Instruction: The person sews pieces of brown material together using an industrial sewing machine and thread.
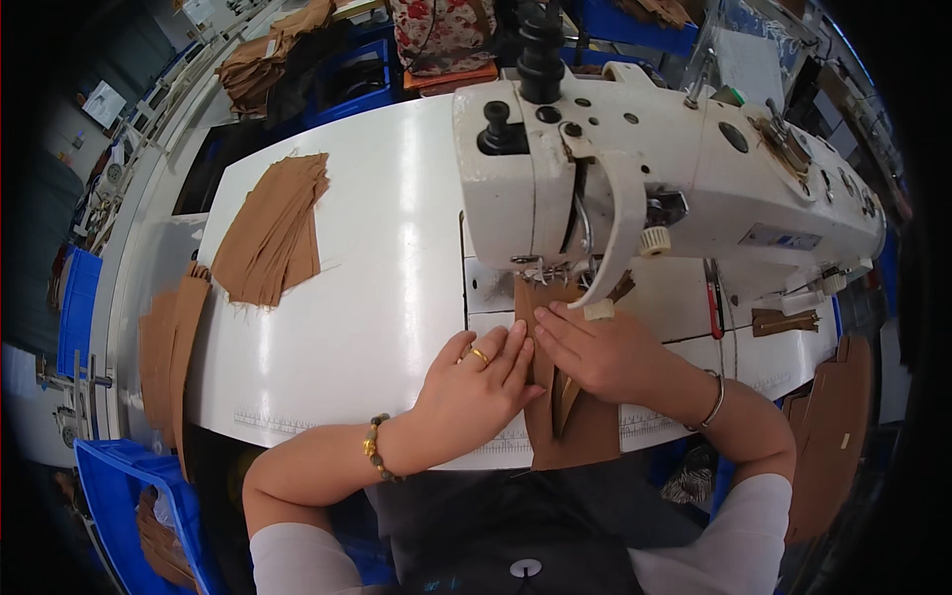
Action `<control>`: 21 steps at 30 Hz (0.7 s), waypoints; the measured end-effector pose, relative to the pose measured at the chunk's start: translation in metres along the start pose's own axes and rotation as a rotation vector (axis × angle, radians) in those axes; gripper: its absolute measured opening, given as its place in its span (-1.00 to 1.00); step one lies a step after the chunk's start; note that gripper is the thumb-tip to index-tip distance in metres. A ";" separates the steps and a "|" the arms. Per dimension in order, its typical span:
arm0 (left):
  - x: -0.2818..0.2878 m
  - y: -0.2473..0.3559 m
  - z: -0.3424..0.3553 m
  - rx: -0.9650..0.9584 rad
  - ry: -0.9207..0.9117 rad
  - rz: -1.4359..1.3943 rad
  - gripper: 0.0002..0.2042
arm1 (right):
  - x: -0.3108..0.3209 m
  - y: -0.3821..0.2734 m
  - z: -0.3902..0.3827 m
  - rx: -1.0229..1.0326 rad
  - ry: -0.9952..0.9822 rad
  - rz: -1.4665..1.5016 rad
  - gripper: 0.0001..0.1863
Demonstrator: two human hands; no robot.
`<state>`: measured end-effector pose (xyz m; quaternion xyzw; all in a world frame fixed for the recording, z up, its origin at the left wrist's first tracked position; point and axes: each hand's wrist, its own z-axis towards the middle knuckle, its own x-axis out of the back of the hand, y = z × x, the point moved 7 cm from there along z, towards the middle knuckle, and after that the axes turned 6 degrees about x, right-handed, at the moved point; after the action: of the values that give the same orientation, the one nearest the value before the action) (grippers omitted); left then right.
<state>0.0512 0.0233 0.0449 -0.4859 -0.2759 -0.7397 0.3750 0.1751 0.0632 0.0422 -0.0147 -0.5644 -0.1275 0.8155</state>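
A brown fabric piece (577, 436) lies lengthwise under the needle area of a white sewing machine (516, 183), its near end reaching the table's front edge. The piece is layered, with a dark gap between its folds. My left hand (481, 387), with a ring on one finger, holds its left edge, fingers bent and pressed on the cloth. My right hand (605, 352) grips the fabric's right side close to the presser foot, fingertips pressed down together; its thumb is hidden. Both hands nearly meet in front of the needle, which I cannot make out clearly.
A fanned stack of brown cut pieces (273, 233) lies left on the white table (382, 198). More brown panels (169, 367) hang at its left edge. Right of the machine are red-handled snips (714, 302) and a small brown strip (783, 322). A blue bin (109, 476) stands lower left.
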 end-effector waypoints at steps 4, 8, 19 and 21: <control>0.007 0.028 -0.017 -0.212 -0.051 0.136 -0.61 | 0.004 -0.021 -0.009 0.030 -0.041 -0.055 -0.59; 0.019 0.062 -0.040 -0.442 -0.060 0.202 -0.70 | 0.009 -0.034 -0.016 0.011 -0.027 -0.037 -0.52; 0.004 -0.020 0.019 0.077 0.017 -0.053 -0.59 | 0.009 -0.053 -0.025 -0.021 -0.066 0.022 -0.49; -0.004 -0.019 0.022 0.079 0.008 -0.045 -0.54 | 0.012 -0.051 -0.022 -0.018 -0.064 0.031 -0.50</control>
<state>0.0479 0.0522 0.0486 -0.4615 -0.3142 -0.7385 0.3782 0.1881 0.0079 0.0388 -0.0350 -0.5887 -0.1196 0.7987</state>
